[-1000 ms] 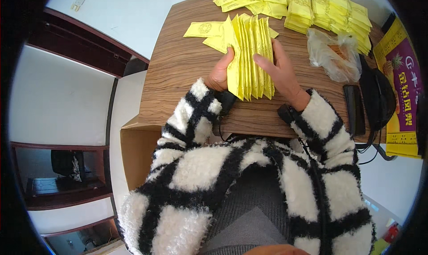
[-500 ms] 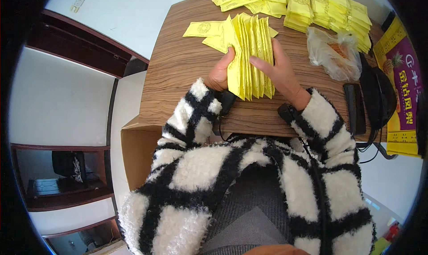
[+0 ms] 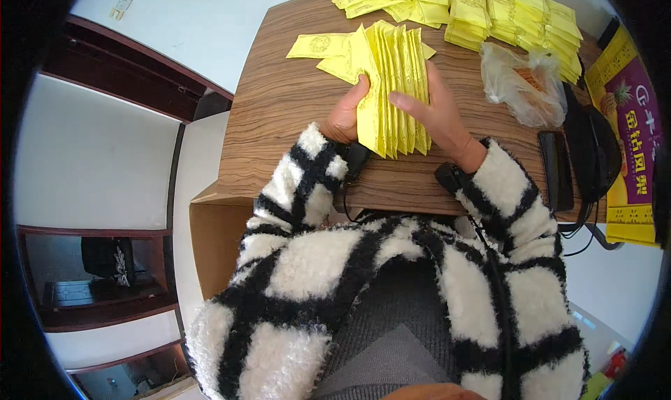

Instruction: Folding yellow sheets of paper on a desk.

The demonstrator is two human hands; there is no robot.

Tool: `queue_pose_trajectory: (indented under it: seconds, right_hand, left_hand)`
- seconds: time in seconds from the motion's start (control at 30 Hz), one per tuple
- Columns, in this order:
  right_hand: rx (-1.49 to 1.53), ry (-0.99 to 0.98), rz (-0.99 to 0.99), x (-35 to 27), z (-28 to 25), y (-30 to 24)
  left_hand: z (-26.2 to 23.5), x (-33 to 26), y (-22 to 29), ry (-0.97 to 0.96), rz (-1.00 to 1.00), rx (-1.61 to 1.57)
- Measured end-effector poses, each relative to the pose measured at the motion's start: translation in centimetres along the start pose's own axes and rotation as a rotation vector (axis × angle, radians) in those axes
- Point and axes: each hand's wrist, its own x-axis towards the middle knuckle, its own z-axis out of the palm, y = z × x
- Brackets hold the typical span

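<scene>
A row of yellow paper packets (image 3: 395, 92) stands on edge above the wooden table, clasped between my two hands. My left hand (image 3: 345, 112) is closed on its left side, thumb flat against the outermost packet. From the right, my right hand (image 3: 444, 118) wraps round the stack, its thumb lying over the upper edges and its fingers along the right side. Fingertips under the packets are hidden. Just beyond my left hand, loose yellow packets (image 3: 318, 46) lie on the table, partly covered by the held stack.
Piles of yellow packets (image 3: 467, 12) line the far table edge. A clear plastic bag (image 3: 514, 92) with orange-brown rubber bands sits at right, near a black phone-like slab (image 3: 554, 169), a black cap-like object (image 3: 594, 152) and a purple-yellow box (image 3: 632, 134). A cardboard box (image 3: 213, 239) stands below left.
The right thumb has shifted very slightly over the packet edges. Both hands still clasp the stack in the same place.
</scene>
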Motion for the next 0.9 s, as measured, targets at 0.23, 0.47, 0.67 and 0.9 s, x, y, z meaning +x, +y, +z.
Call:
queue_pose_trajectory:
  seconds: [0.23, 0.47, 0.67, 0.9]
  right_hand:
    - [0.004, -0.046, -0.013, 0.5, -0.2, -1.1]
    - [0.002, 0.03, -0.037, 0.3, 0.6, -0.8]
    - [-0.083, -0.033, 0.216, -0.1, 2.4, 2.1]
    - [-0.201, -0.16, 0.183, -1.5, 6.2, 5.4]
  left_hand:
    - [-0.5, 0.6, 0.5, -0.003, -0.036, 0.027]
    - [0.5, -1.0, 2.9, 0.128, -0.014, 0.021]
    - [-1.5, -3.1, 7.0, 0.335, 0.272, -0.016]
    - [-8.4, -7.9, 10.6, 0.446, 0.7, -0.148]
